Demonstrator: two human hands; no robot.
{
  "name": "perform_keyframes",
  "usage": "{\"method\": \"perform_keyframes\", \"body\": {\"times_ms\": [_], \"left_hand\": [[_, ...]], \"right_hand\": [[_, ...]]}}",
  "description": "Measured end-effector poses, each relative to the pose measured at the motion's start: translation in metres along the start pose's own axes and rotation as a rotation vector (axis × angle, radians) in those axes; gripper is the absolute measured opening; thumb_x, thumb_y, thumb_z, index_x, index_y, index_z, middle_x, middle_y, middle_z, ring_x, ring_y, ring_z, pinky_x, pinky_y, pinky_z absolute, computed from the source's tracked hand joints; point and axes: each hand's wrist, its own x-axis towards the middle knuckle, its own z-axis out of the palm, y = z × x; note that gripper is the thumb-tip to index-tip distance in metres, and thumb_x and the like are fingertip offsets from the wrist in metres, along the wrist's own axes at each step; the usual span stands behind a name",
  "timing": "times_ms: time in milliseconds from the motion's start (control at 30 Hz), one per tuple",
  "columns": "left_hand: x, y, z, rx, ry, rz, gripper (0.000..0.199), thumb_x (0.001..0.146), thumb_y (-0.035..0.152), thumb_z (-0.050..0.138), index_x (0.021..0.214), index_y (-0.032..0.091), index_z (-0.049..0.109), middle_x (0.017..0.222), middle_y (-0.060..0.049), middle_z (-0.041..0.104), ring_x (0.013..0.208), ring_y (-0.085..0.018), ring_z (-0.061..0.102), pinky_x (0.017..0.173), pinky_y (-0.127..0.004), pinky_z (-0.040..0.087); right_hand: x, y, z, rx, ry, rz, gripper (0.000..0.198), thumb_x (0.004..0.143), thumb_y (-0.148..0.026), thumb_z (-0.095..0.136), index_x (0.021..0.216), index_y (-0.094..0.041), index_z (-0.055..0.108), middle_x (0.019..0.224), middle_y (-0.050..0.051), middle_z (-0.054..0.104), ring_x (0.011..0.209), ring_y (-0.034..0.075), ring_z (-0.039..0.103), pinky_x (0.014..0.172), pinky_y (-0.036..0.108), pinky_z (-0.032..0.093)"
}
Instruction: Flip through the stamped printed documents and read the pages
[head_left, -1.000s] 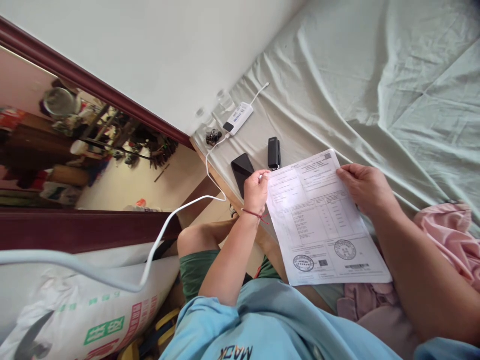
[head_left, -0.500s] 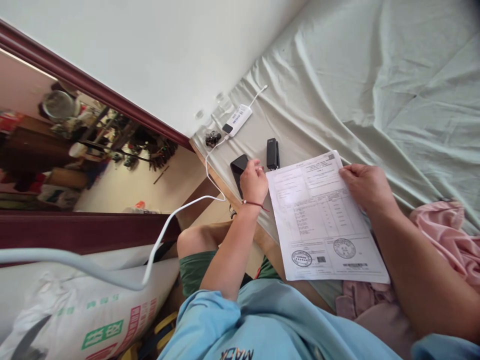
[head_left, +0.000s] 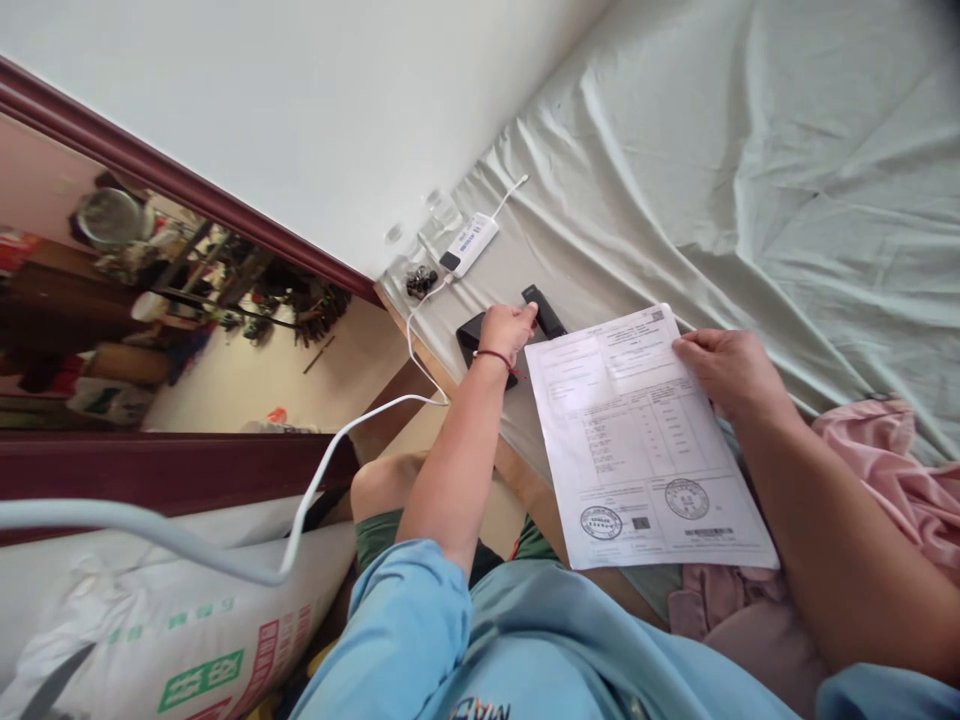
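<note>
While your right hand [head_left: 731,372] pinches the white printed paper sheet [head_left: 645,440], your left hand [head_left: 506,328] has left it, fingers now closing on the small black rectangular stapler [head_left: 546,312].

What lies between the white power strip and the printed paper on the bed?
In the head view, a small black stapler-like device lies between the white power strip and the printed paper; the left hand touches it.

A plain white wall [head_left: 315,110] fills the upper left of the frame. Below it runs a dark wooden frame [head_left: 187,195] around a cluttered room. A bed with a pale green sheet [head_left: 750,150] spreads across the upper right, evenly lit.
</note>
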Motion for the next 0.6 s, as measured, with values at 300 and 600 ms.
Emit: {"method": "perform_keyframes", "body": {"times_ms": [300,600], "left_hand": [[0.001,0.005,0.006,0.087,-0.082,0.085,0.057,0.088,0.053,0.073,0.048,0.02,0.049,0.05,0.0,0.048,0.053,-0.013,0.044,0.06,-0.03,0.035],[-0.004,0.01,0.003,0.084,-0.159,0.141,0.054,0.09,0.05,0.072,0.05,0.019,0.052,0.053,-0.001,0.051,0.058,-0.015,0.049,0.063,-0.03,0.036]], "right_hand": [[-0.006,-0.014,-0.003,-0.075,0.021,0.108,0.025,0.082,-0.034,0.063,0.092,-0.017,0.079,0.05,0.001,0.055,0.042,0.013,0.044,0.044,0.027,0.032],[-0.003,-0.011,-0.003,-0.109,0.023,0.103,0.024,0.081,-0.034,0.062,0.087,-0.017,0.077,0.05,0.001,0.055,0.041,0.012,0.043,0.042,0.027,0.032]]}}
